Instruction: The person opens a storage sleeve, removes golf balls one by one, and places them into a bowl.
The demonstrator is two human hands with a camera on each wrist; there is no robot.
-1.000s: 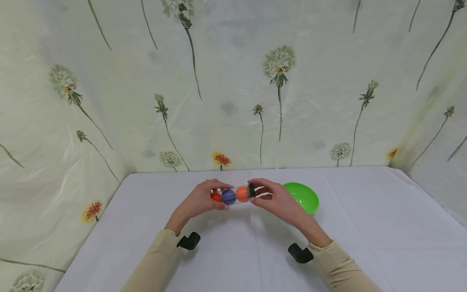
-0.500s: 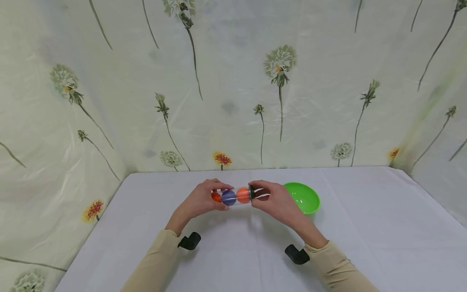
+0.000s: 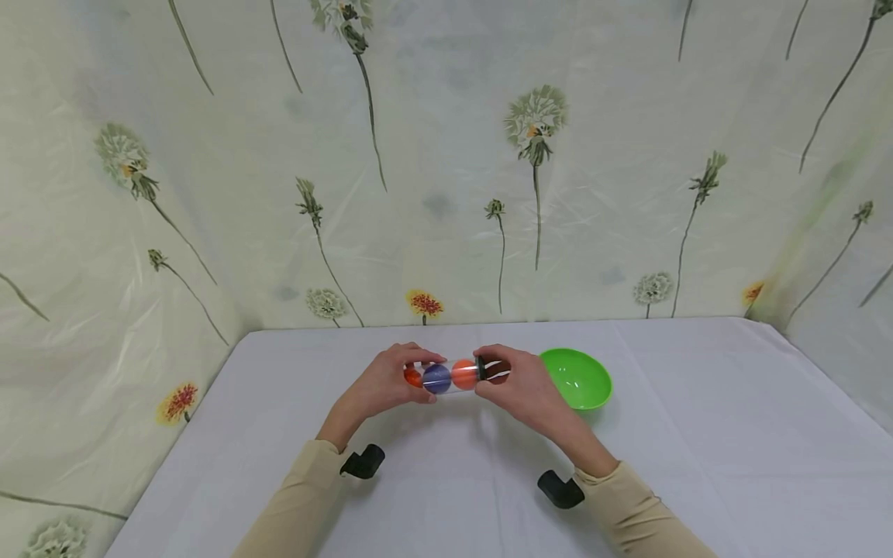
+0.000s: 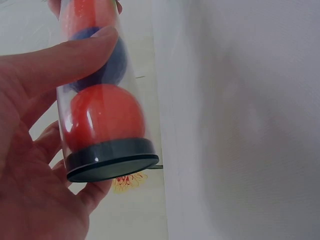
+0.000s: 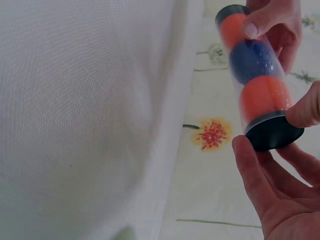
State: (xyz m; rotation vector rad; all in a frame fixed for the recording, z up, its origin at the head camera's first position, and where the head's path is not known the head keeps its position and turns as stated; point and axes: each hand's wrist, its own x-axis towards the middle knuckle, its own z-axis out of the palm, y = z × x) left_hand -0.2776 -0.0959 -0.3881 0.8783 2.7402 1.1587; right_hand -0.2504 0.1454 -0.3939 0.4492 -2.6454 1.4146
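Balls (image 3: 437,378), two orange and one blue, sit in a clear tube (image 3: 450,375) above the counter (image 3: 432,488). The left hand (image 3: 387,379) holds its 9 o'clock end; the right hand (image 3: 522,389) pinches the black cap (image 5: 275,133) at 3 o'clock. A green bowl (image 3: 577,378) sits farther that way.

On the white cloth-covered table (image 3: 488,504), right of centre and near the far edge, sits a round green glossy bowl (image 3: 580,380), partly behind the right hand (image 3: 519,387). Left of it, raised above the table short of the far edge, a clear cylindrical plastic tube (image 3: 450,377) lies crosswise between the left hand (image 3: 391,377) and the right. Inside, left to right, are a red-orange ball (image 3: 413,377), a blue ball (image 3: 437,378) and an orange ball (image 3: 463,374); a pale flower-printed sheet (image 3: 446,240) stands behind the far edge.
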